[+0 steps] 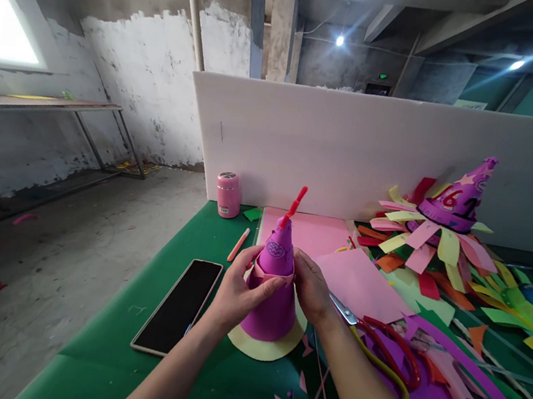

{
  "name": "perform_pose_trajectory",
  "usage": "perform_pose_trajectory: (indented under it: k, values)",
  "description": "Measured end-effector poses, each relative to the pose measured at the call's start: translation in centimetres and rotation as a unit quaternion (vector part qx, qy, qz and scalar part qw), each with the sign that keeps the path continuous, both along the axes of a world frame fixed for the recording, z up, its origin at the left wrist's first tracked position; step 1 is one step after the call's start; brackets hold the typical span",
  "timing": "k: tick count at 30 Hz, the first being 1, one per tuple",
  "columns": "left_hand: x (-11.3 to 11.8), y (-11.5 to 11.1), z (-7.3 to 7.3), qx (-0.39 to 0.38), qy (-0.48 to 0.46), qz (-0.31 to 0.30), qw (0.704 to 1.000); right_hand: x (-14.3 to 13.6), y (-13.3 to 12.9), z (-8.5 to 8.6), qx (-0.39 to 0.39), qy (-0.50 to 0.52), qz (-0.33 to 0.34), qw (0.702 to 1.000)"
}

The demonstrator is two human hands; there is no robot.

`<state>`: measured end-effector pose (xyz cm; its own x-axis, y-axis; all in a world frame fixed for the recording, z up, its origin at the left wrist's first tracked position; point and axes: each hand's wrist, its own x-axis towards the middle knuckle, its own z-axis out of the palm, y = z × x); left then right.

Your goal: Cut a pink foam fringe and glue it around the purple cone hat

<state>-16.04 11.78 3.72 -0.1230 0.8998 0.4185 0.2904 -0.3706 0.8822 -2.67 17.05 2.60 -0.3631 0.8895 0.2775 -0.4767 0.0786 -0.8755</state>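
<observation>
A purple paper cone hat [269, 313] stands upright before me, ringed at its base by a pale yellow brim [267, 351]. From its tip pokes a red fuzzy stick [295, 205], and a drawn oval pattern marks its upper part. A pink paper band [262, 276] circles the middle of the cone. My left hand [238, 289] grips the left side, its thumb across the front at the band. Around the right side curl the fingers of my right hand [311, 289], partly hidden behind the cone. Both hands are closed on the hat.
A phone [180, 307], an orange marker [238, 244] and a pink flask [228, 195] lie or stand left on the green table cover [105, 356]. Rightward are scissors [387, 347], a pink glue gun [461, 392], paper scraps and a fringed purple hat [458, 203]. A white board [315, 146] stands behind.
</observation>
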Motion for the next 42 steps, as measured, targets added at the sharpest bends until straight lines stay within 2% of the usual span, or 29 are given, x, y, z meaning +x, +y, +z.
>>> perform_pose_trajectory:
  k: [3, 11, 17, 20, 22, 25, 27, 32, 38, 42]
  values:
    - [-0.2, 0.3, -0.2, 0.013, 0.010, 0.016, 1.000, 0.0, 0.0, 0.0, -0.002, 0.000, 0.009, 1.000]
    - [-0.5, 0.2, -0.2, 0.003, -0.006, 0.001, 1.000, -0.1, 0.2, -0.2, -0.007, -0.006, 0.014, 1.000]
    - [-0.5, 0.3, -0.6, 0.017, -0.010, 0.018, 1.000, -0.1, -0.1, 0.5, 0.011, -0.032, -0.003, 0.999]
    - [-0.4, 0.3, -0.7, 0.022, -0.018, 0.031, 0.999, 0.2, -0.2, 0.7, 0.016, -0.062, -0.048, 0.997]
    - [-0.4, 0.2, -0.7, 0.018, -0.025, 0.031, 0.999, 0.5, -0.6, 0.6, 0.016, -0.086, -0.107, 0.990]
    - [-0.3, 0.1, -0.7, 0.003, -0.037, 0.029, 0.999, 1.1, -2.1, 0.2, 0.025, -0.117, -0.200, 0.972]
    - [-0.1, 0.0, -0.7, 0.005, -0.035, 0.033, 0.999, 1.2, -3.6, 0.0, 0.042, -0.135, -0.222, 0.965]
    - [0.6, -0.5, -0.8, 0.050, -0.004, 0.056, 0.997, 1.0, -5.8, -0.3, 0.108, -0.178, -0.189, 0.960]
    - [2.4, -2.4, -0.4, 0.073, 0.089, 0.153, 0.981, 0.7, -4.8, -0.5, 0.117, -0.149, -0.145, 0.971]
    - [3.4, -3.5, -0.7, 0.075, 0.140, 0.186, 0.970, 0.5, -4.3, -0.6, 0.103, -0.123, -0.137, 0.977]
